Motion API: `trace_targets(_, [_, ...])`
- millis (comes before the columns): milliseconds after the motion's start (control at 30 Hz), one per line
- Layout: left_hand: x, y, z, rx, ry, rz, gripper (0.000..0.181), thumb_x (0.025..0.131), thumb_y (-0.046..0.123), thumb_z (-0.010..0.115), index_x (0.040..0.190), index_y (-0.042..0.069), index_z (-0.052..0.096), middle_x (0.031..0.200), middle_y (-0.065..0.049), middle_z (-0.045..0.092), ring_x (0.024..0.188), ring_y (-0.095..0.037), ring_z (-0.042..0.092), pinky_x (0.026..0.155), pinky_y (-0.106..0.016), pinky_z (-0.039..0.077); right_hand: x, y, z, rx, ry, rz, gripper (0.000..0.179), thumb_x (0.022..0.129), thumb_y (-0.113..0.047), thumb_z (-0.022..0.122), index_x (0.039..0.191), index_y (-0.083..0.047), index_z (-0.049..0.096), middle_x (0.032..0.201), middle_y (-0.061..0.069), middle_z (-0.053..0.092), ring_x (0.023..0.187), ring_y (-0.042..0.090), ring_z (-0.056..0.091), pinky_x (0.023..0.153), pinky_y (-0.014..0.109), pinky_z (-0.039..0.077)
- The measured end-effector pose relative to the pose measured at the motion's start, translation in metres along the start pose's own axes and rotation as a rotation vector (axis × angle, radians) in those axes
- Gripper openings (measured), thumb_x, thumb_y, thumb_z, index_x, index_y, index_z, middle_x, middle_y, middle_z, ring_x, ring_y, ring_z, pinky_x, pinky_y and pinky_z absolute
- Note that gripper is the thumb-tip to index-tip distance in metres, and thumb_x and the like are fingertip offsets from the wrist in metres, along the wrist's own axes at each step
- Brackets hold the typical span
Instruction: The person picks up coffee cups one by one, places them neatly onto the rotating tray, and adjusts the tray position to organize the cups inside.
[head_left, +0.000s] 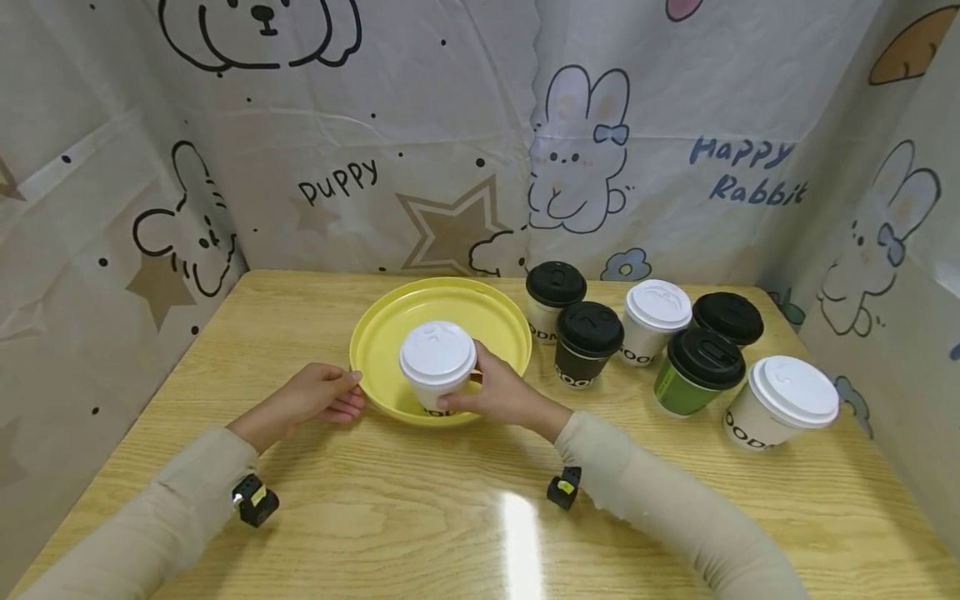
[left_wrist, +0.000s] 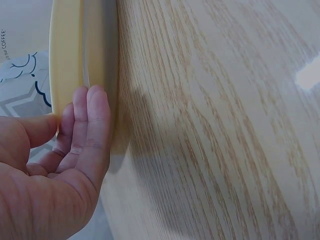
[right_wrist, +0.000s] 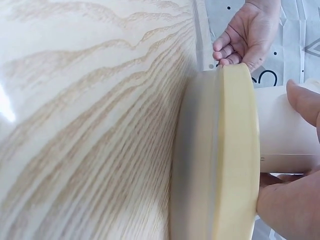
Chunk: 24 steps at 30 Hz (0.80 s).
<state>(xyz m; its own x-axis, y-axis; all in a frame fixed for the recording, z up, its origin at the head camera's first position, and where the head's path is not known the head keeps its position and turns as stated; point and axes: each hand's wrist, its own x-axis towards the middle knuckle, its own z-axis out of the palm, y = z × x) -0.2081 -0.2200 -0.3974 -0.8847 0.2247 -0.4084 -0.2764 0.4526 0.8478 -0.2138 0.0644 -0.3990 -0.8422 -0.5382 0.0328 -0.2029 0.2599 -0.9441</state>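
A round yellow tray (head_left: pixel 378 342) lies on the wooden table, with a white-lidded paper cup (head_left: pixel 437 357) upright over its near part. My right hand (head_left: pixel 504 390) grips this cup from the right side, thumb in front; in the right wrist view the pale cup wall (right_wrist: pixel 282 127) shows between thumb and fingers, just past the tray's edge (right_wrist: pixel 237 150). At the tray's left rim, my left hand (head_left: pixel 322 395) pinches the edge. The left wrist view has its thumb on top of the rim (left_wrist: pixel 66 55) and its fingers against the outer side.
Several lidded paper cups stand to the right of the tray: two with black lids (head_left: pixel 588 333) (head_left: pixel 555 287) nearest it, then a white-lidded one (head_left: pixel 656 312), a green one (head_left: pixel 682 383), another black-lidded one (head_left: pixel 727 317) and a large white-lidded one (head_left: pixel 780 408). Printed curtains (head_left: pixel 450 125) surround the table.
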Motion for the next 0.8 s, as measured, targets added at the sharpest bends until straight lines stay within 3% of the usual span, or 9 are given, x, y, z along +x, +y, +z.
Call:
trace_targets(233, [0.001, -0.001, -0.001, -0.007, -0.006, 0.005, 0.037, 0.104, 0.023, 0.041, 0.108, -0.012, 0.054, 0.09, -0.011, 0.068, 0.079, -0.015, 0.068, 0.075, -0.032, 0.059, -0.009, 0.003, -0.009, -0.139, -0.018, -0.006, 0.092, 0.078, -0.019, 0.081, 0.151, -0.011, 0.025, 0.153, 0.005, 0.034, 0.14, 0.024, 0.03, 0.111, 0.048, 0.033])
trace_targets(400, [0.0, -0.002, 0.0, -0.006, -0.009, 0.002, 0.037, 0.105, 0.022, 0.04, 0.108, -0.012, 0.054, 0.09, -0.011, 0.068, 0.079, -0.015, 0.068, 0.075, -0.032, 0.059, -0.03, 0.003, -0.02, -0.306, -0.001, -0.003, 0.09, 0.083, -0.031, 0.076, 0.152, -0.009, 0.022, 0.155, 0.009, 0.028, 0.142, 0.028, 0.026, 0.112, 0.05, 0.031])
trace_targets(567, [0.0, -0.001, 0.0, -0.005, -0.009, 0.003, 0.039, 0.105, 0.023, 0.04, 0.109, -0.012, 0.054, 0.091, -0.012, 0.068, 0.079, -0.015, 0.068, 0.075, -0.032, 0.059, -0.054, 0.005, -0.037, -0.524, 0.007, -0.017, 0.084, 0.092, -0.044, 0.062, 0.153, -0.007, 0.018, 0.157, 0.016, 0.02, 0.145, 0.031, 0.016, 0.115, 0.051, 0.022])
trace_targets(667, [0.001, 0.0, 0.0, -0.01, -0.01, 0.002, 0.039, 0.105, 0.024, 0.04, 0.109, -0.013, 0.054, 0.091, -0.012, 0.068, 0.078, -0.014, 0.067, 0.074, -0.031, 0.059, -0.064, 0.01, -0.046, -0.663, 0.029, -0.064, 0.082, 0.094, -0.044, 0.059, 0.152, -0.002, 0.019, 0.157, 0.019, 0.017, 0.146, 0.032, 0.011, 0.116, 0.051, 0.018])
trace_targets(800, [0.001, 0.0, -0.001, -0.004, -0.013, 0.004, 0.039, 0.105, 0.024, 0.04, 0.109, -0.013, 0.055, 0.09, -0.011, 0.068, 0.078, -0.013, 0.067, 0.074, -0.03, 0.059, -0.073, 0.02, -0.054, -0.743, 0.035, -0.096, 0.079, 0.093, -0.038, 0.061, 0.149, 0.003, 0.024, 0.157, 0.02, 0.016, 0.146, 0.034, 0.009, 0.116, 0.052, 0.018])
